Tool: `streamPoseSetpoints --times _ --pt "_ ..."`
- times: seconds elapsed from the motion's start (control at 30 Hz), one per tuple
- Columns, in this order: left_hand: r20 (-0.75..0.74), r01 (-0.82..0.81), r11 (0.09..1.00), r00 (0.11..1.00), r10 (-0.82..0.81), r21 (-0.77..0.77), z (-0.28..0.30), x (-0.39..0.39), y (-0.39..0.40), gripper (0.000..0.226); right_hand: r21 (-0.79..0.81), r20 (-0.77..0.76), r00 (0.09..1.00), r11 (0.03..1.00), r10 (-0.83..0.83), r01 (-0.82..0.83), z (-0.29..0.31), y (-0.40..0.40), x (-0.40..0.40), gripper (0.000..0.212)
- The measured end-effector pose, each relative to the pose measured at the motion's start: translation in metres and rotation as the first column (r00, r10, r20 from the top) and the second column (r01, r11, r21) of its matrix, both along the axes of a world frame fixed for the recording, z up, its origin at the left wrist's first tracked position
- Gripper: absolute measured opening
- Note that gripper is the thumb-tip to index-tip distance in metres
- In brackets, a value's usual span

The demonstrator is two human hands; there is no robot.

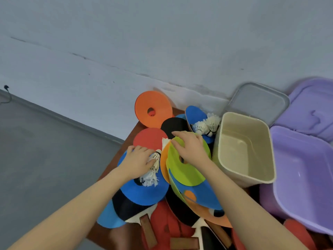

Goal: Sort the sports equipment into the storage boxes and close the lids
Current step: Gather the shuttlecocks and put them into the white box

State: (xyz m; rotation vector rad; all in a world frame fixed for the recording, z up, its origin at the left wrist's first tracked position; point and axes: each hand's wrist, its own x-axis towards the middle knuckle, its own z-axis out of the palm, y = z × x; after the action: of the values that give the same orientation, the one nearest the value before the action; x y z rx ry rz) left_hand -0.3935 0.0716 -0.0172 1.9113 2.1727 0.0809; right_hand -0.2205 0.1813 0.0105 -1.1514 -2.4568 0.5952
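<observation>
A heap of sports gear covers a small brown table [106,173]. My left hand [138,162] grips a white shuttlecock [153,170] lying on a blue disc cone [144,193]. My right hand [191,147] rests on a green disc cone [187,174] that tops a stack of blue and orange ones. An orange disc cone [155,109] stands at the back, beside a red paddle face [149,138] and a black one [173,126]. Two more shuttlecocks [207,126] lie by the beige box [245,150], which is open with nothing inside.
A purple box [302,177] stands open at the right, its purple lid [313,107] behind it. A grey translucent lid [259,102] leans behind the beige box. Paddle handles [147,230] and red paddles lie at the near edge. Grey floor spreads left; a wall is behind.
</observation>
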Motion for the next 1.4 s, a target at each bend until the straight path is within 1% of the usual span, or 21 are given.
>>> streamPoseSetpoints --times 0.07,0.17,0.3,0.33,0.4,0.5,0.53,0.6,0.67,0.73,0.8,0.93,1.0,1.1,1.23,1.3,1.4 --pt "0.029 0.063 0.997 0.998 -0.061 -0.054 -0.008 -0.007 0.008 0.053 0.002 0.06 0.998 1.0 -0.024 0.024 -0.001 0.006 -0.013 0.037" --pt "0.091 0.164 0.981 0.984 -0.155 -0.103 -0.02 -0.014 0.017 0.05 -0.049 0.143 0.987 0.995 -0.073 0.081 -0.004 0.015 -0.036 0.039" --pt "0.137 0.213 0.974 0.97 -0.2 -0.084 -0.027 -0.02 0.023 0.049 -0.104 0.314 0.94 0.979 -0.133 0.173 -0.012 0.019 -0.056 0.037" --pt "0.16 0.221 0.972 0.965 -0.207 -0.077 -0.028 -0.022 0.024 0.048 -0.093 0.334 0.93 0.976 -0.157 0.198 -0.014 0.018 -0.059 0.034" --pt "0.256 0.224 0.973 0.945 -0.203 -0.056 -0.032 -0.028 0.024 0.049 -0.07 0.338 0.917 0.966 -0.212 0.25 -0.018 0.013 -0.063 0.026" --pt "0.383 0.197 0.98 0.907 -0.175 -0.018 -0.036 -0.036 0.022 0.056 -0.082 0.276 0.92 0.946 -0.28 0.312 -0.021 0.008 -0.067 0.014" --pt "0.421 0.178 0.984 0.893 -0.157 -0.011 -0.035 -0.038 0.022 0.057 -0.085 0.236 0.923 0.94 -0.303 0.33 -0.021 0.007 -0.068 0.013" --pt "0.48 0.138 0.99 0.868 -0.129 0.018 -0.032 -0.042 0.022 0.055 -0.096 0.102 0.927 0.924 -0.361 0.37 -0.02 0.002 -0.068 0.014" --pt "0.497 0.107 0.991 0.858 -0.131 0.076 -0.027 -0.045 0.023 0.054 -0.114 -0.06 0.908 0.906 -0.416 0.407 -0.014 -0.004 -0.068 0.014" --pt "0.497 0.075 0.986 0.857 -0.139 0.148 -0.021 -0.048 0.025 0.052 -0.13 -0.185 0.874 0.892 -0.45 0.432 -0.004 -0.011 -0.068 0.012" --pt "0.479 0.045 0.973 0.864 -0.152 0.228 -0.016 -0.05 0.028 0.05 -0.126 -0.276 0.84 0.885 -0.466 0.449 0.006 -0.016 -0.066 0.011" --pt "0.468 0.002 0.937 0.866 -0.177 0.35 -0.004 -0.043 0.027 0.051 -0.087 -0.407 0.765 0.855 -0.499 0.512 0.025 -0.026 -0.054 0.011" --pt "0.471 -0.016 0.915 0.861 -0.192 0.403 0.003 -0.033 0.025 0.053 -0.032 -0.447 0.742 0.838 -0.499 0.544 0.032 -0.029 -0.039 0.009" --pt "0.459 -0.036 0.872 0.861 -0.22 0.487 0.02 -0.008 0.026 0.055 0.088 -0.447 0.751 0.811 -0.487 0.578 0.037 -0.036 -0.006 0.007" --pt "0.386 0.016 0.825 0.879 -0.281 0.565 0.049 0.041 0.032 0.058 0.241 -0.467 0.77 0.776 -0.434 0.583 0.046 -0.048 0.053 0.007" --pt "0.354 0.053 0.817 0.884 -0.306 0.575 0.062 0.075 0.031 0.06 0.279 -0.483 0.773 0.764 -0.412 0.582 0.051 -0.058 0.09 0.013" --pt "0.35 0.066 0.797 0.874 -0.336 0.601 0.076 0.133 0.025 0.059 0.278 -0.507 0.771 0.774 -0.385 0.57 0.053 -0.075 0.152 0.017"
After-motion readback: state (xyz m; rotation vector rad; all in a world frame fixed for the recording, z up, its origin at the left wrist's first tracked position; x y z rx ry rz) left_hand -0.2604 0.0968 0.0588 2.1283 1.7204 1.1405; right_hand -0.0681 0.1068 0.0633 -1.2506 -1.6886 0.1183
